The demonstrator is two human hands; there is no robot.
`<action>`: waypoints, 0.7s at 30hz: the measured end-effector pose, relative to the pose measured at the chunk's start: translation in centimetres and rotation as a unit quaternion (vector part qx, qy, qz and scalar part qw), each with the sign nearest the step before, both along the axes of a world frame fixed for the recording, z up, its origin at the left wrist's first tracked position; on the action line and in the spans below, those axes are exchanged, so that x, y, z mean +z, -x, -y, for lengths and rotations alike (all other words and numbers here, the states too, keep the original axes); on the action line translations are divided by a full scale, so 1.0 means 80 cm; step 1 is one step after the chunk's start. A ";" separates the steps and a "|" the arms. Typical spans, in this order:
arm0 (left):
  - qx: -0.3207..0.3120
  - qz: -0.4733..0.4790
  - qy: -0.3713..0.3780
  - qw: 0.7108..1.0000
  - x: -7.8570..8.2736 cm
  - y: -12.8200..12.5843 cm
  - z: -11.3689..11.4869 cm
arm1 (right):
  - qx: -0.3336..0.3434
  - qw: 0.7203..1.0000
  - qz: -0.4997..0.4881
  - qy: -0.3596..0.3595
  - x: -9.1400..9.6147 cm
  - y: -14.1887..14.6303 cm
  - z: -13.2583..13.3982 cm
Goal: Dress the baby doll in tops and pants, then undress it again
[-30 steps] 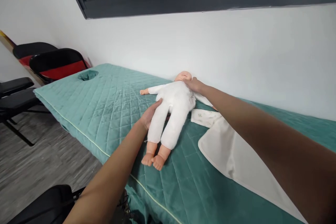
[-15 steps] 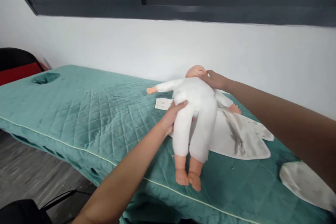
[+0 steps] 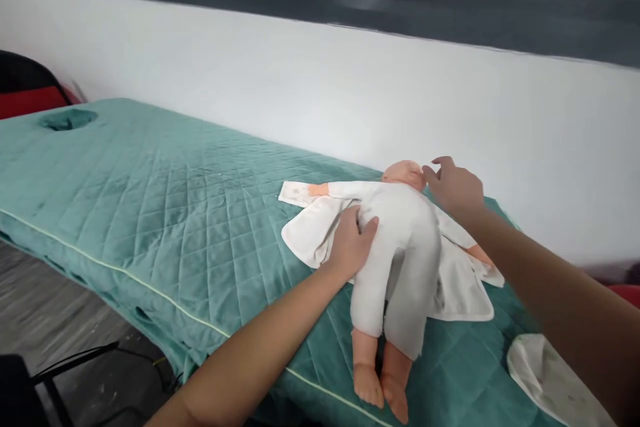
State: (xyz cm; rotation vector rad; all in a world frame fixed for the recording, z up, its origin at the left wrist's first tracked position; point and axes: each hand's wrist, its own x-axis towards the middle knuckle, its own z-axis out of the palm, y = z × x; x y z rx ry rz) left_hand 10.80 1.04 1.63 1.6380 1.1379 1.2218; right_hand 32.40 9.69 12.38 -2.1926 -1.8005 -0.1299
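Observation:
A baby doll (image 3: 403, 213) with a white cloth body lies stretched out on a spread white garment (image 3: 463, 297), its feet toward me and its arms out to the sides. My left hand (image 3: 350, 240) grips the doll's side at the waist, thumb over the hip; some of its fingers are partly hidden. Just right of the doll's head (image 3: 404, 173), my right hand (image 3: 456, 188) is raised with its fingers loosely bent and apart, holding nothing. A garment sleeve (image 3: 295, 192) lies beyond the doll's hand on the left.
A green quilted cover (image 3: 200, 213) lies over the long bed, which has a face hole (image 3: 69, 120) at its far left. A white cloth piece (image 3: 550, 373) rests at the near right. Behind stands a white wall (image 3: 250, 73) below a dark window frame (image 3: 340, 3).
The doll has been lowered onto the garment, its arm now lying along the sleeve. My right hand has come away from the doll's head, while my left stays at its waist.

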 end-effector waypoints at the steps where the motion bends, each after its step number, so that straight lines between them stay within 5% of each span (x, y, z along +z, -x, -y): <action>1: 0.039 -0.066 -0.062 0.995 0.005 0.005 -0.003 | 0.027 0.999 -0.004 -0.021 0.000 0.011 -0.003; 4: 0.058 -0.250 -0.193 0.947 0.014 0.023 -0.019 | 0.178 0.982 -0.018 -0.058 -0.013 0.066 -0.010; 7: 0.083 -0.376 -0.145 0.911 0.006 0.041 -0.041 | 0.320 0.946 0.049 0.027 -0.039 0.129 -0.018; 12: 0.120 -0.432 -0.076 0.891 -0.017 0.049 -0.067 | 0.300 0.937 0.122 0.131 -0.070 0.178 -0.034; 21: 0.141 -0.400 -0.071 0.903 -0.016 0.056 -0.092 | 0.274 0.955 0.032 0.107 -0.054 0.147 -0.034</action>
